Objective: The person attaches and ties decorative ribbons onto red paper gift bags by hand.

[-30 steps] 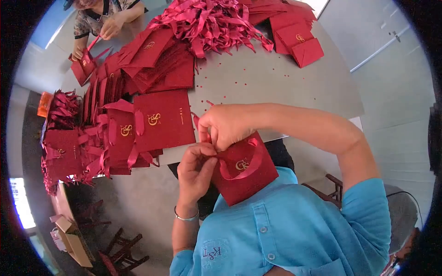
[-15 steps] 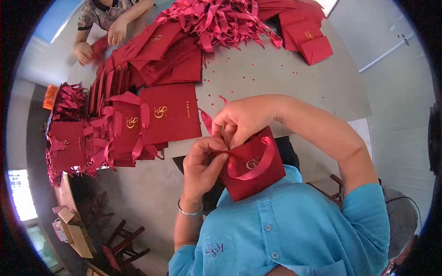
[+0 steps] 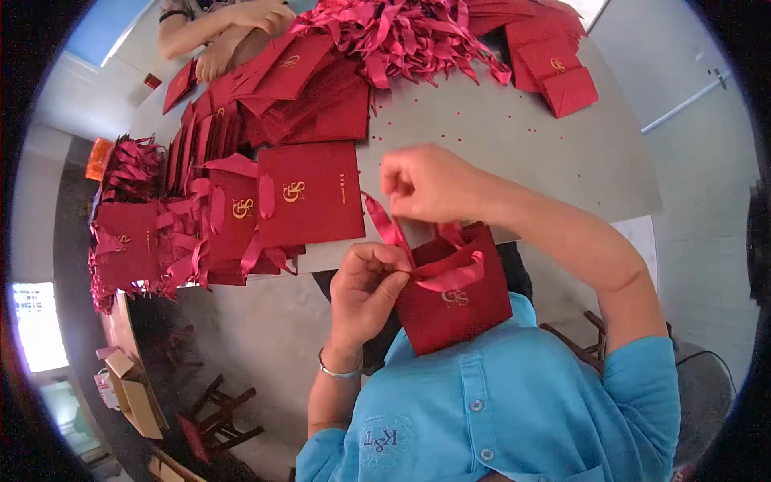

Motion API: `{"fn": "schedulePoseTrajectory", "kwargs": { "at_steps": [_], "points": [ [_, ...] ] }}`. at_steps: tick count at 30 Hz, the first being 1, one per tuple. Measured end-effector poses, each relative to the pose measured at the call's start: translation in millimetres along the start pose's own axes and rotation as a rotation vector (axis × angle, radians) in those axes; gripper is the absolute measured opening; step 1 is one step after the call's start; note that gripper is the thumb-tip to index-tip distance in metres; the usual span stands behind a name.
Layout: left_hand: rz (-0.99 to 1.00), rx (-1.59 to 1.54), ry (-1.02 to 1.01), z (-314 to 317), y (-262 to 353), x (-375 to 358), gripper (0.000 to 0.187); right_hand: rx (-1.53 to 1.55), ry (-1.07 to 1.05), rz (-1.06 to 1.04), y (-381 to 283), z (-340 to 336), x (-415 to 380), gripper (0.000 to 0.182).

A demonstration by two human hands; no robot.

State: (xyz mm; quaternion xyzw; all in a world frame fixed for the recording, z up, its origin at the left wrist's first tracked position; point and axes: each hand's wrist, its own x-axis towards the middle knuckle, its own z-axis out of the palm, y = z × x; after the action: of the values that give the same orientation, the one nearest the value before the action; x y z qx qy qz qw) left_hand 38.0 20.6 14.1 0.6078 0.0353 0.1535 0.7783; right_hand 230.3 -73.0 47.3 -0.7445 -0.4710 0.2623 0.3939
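Note:
A small dark red paper bag point(image 3: 462, 309) with a gold logo hangs in front of the blue shirt, its pink ribbon handle point(image 3: 450, 277) lying over the front. My left hand point(image 3: 365, 293), with a silver bracelet at the wrist, pinches the bag's upper left corner where the ribbon point(image 3: 387, 225) comes out. Above the bag, my right hand point(image 3: 426, 185) is closed, and a thin strand of ribbon runs up to its fingers; the fingertips are partly hidden.
On the grey table point(image 3: 482, 120) lie stacked red bags point(image 3: 309, 193), a heap of pink ribbons point(image 3: 401, 36), more bags point(image 3: 562, 76) and small red dots. A co-worker's hands point(image 3: 233, 40) are at the far left. A wooden stool point(image 3: 221, 414) stands below left.
My right hand has moved up and away from my left hand, drawing the strand out. The bag's top has opened wider. The co-worker's hands have shifted right, and the view has shifted slightly.

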Motion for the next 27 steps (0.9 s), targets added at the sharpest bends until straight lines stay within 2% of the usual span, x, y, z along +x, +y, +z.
{"fn": "schedulePoseTrajectory", "kwargs": {
  "at_steps": [1, 2, 4, 7, 11, 13, 14, 16, 19, 23, 25, 27],
  "points": [
    [0.001, -0.006, -0.012, -0.4, -0.7, 0.3, 0.025, -0.156, 0.165, -0.042, 2.9, 2.4, 3.8, 0.015],
    [0.002, -0.007, -0.008, -0.5, -1.1, 0.1, 0.025, -0.156, 0.161, -0.045, 7.1, 4.1, 8.5, 0.015],
    [-0.023, 0.041, 0.035, 0.1, -1.8, 1.5, 0.03, -0.178, 0.316, -0.047, 14.1, 5.4, 14.9, 0.015],
    [-0.085, 0.027, -0.003, -2.9, -1.3, 2.3, 0.027, -0.17, 0.313, -0.106, 18.4, 12.7, 11.5, 0.016],
    [-0.057, 0.135, 0.021, -3.5, -8.6, 1.9, 0.023, -0.116, 0.325, -0.062, 29.4, 7.6, 2.0, 0.021],
    [-0.043, 0.181, 0.052, -3.9, -10.7, 0.6, 0.022, -0.124, 0.551, -0.212, 32.0, -0.9, -11.9, 0.021],
    [-0.038, 0.178, 0.055, -4.2, -11.1, 0.5, 0.022, -0.129, 0.548, -0.216, 31.7, -7.5, -24.0, 0.021],
    [-0.01, 0.2, 0.069, -4.7, -12.5, 0.6, 0.023, -0.123, 0.476, -0.053, 30.4, -20.7, -54.8, 0.016],
    [-0.08, 0.184, 0.08, -4.0, -11.4, 0.8, 0.025, -0.007, 0.416, 0.016, 38.7, -18.8, -90.3, 0.011],
    [-0.085, 0.234, 0.126, 1.6, -14.9, 3.7, 0.025, 0.063, 0.384, 0.033, 35.1, -4.6, -107.1, 0.014],
    [0.038, 0.505, 0.163, 5.8, -14.7, 4.3, 0.025, 0.045, 0.385, 0.041, 32.0, 3.1, -105.6, 0.015],
    [0.096, 0.625, 0.222, 7.7, -13.1, 4.0, 0.025, 0.021, 0.374, 0.067, 34.2, 6.7, -104.0, 0.019]
  ]
}}
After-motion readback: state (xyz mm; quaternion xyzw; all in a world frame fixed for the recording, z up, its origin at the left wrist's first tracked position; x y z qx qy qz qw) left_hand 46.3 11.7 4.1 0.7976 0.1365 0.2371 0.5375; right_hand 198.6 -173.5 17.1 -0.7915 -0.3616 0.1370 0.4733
